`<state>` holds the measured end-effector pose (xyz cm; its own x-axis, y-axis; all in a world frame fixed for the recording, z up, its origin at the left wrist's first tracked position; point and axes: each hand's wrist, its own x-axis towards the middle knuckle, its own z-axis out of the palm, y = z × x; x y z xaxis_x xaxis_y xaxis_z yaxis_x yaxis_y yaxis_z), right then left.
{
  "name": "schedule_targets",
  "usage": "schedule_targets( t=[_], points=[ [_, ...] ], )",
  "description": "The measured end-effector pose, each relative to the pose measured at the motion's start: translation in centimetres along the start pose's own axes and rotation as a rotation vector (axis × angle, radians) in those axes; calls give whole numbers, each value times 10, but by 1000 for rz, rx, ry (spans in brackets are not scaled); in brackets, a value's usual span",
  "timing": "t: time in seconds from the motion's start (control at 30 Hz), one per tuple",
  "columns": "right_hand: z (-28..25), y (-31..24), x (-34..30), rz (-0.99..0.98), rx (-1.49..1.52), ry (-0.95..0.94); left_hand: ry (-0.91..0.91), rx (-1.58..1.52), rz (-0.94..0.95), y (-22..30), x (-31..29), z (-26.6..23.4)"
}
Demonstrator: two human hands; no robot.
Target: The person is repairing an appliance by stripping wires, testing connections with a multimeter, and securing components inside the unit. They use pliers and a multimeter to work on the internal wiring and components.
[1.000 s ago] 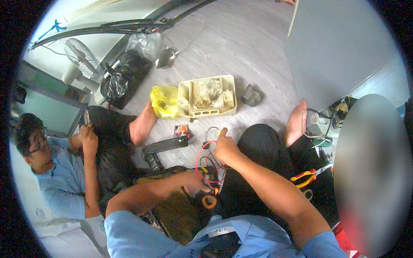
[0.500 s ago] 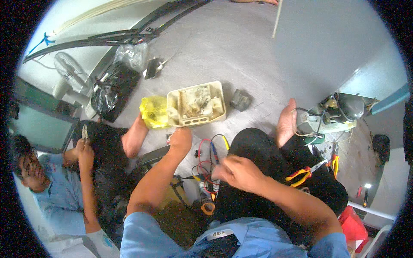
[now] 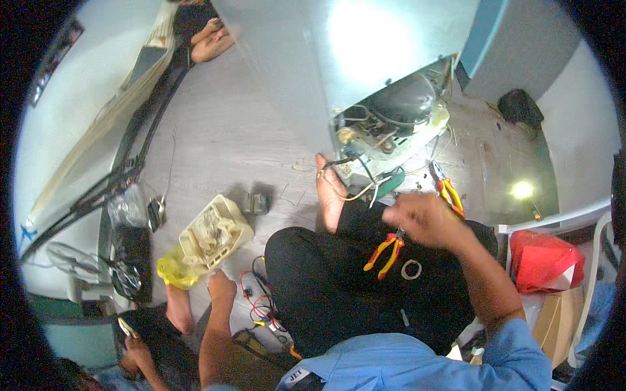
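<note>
My left hand is closed at the lower edge of a cream plastic tray with dirty, stained insides. Its fingertips are hidden, so what it grips I cannot make out. A crumpled yellow plastic bag lies against the tray. My right hand is raised over my leg, its fingers smeared by motion. Just below it, red-and-yellow pliers lie on my dark trousers, near a white ring. Beyond it, a second red-and-yellow hand tool rests on the floor.
An open appliance base with a black compressor and loose wires stands ahead. Red and black leads lie left of my knee, a grey block beyond the tray. A red bag is at right. Another person's hand holds something at lower left.
My view has swung to the right, toward the appliance. My right hand has moved from beside the leads to above the pliers; my left hand stays at the tray.
</note>
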<state>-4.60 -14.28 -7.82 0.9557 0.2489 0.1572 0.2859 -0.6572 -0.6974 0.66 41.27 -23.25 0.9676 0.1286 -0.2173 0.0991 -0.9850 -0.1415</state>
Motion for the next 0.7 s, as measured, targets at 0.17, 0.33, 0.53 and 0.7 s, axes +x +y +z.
schedule_targets(
  t=[0.17,0.33,0.53,0.7],
  points=[
    [-23,60,21,199,273,332,40,-597,33,96,-61,-148],
    [10,71,16,268,855,-201,44,-1047,404,247,-107,-202],
    [8,67,16,224,876,-54,153,-886,774,381,-86,-198],
    [-21,99,12,273,1001,452,-60,-1034,579,406,-55,-152]
  ],
)
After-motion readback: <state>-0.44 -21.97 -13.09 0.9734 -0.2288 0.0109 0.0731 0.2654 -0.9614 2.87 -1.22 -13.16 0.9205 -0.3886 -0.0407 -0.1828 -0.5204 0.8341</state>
